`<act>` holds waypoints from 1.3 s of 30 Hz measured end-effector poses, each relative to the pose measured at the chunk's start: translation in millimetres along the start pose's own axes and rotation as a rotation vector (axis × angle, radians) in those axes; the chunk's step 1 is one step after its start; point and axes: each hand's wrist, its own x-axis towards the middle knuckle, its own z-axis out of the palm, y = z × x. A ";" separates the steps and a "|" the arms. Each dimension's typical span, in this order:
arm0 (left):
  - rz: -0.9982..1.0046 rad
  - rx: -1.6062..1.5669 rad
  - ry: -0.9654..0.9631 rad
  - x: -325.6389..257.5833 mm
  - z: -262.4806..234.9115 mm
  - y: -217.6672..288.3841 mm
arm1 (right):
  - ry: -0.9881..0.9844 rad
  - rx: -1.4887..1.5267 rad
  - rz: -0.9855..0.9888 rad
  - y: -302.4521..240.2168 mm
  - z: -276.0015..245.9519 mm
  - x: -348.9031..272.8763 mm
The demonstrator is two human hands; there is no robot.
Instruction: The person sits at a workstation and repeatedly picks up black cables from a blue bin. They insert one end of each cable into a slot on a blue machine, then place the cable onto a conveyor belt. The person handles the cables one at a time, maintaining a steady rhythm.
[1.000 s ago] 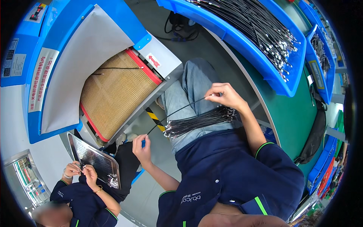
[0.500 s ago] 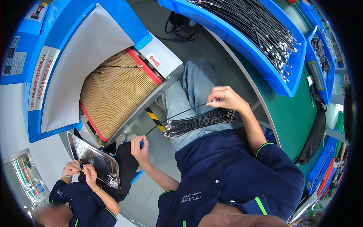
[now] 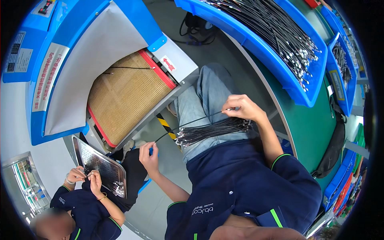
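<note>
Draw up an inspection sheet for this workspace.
Surface: jeans-clad lap, with a cable bundle lying across it.
Job's things: one black cable stretched between the hands, above the bundle.
Clutter: black pouch by the edge of the green table.
Grippers: bare hands; left hand pinches one cable end, right hand pinches toward the other.
Cables: a thin dark cable lies on the mesh belt; many more fill the large blue bin.
Surroundings: blue-and-white machine; a co-worker with a metal tray.
</note>
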 end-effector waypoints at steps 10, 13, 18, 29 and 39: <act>0.001 0.021 -0.040 84.4 -7.5 -39.1 | 0.173 -0.156 -0.156 8.6 29.8 56.0; -0.025 0.083 -0.078 123.8 -15.6 -59.9 | 0.256 -0.125 -0.142 6.9 53.0 79.4; -0.056 0.043 -0.107 182.1 -21.2 -98.2 | 0.390 -0.176 -0.192 6.0 89.2 115.7; 0.028 0.101 -0.165 241.9 -8.8 -149.5 | 0.459 -0.343 -0.177 13.7 119.6 158.7; 0.027 0.052 -0.009 234.1 -5.3 -129.6 | 0.347 -0.133 -0.147 8.8 92.0 121.6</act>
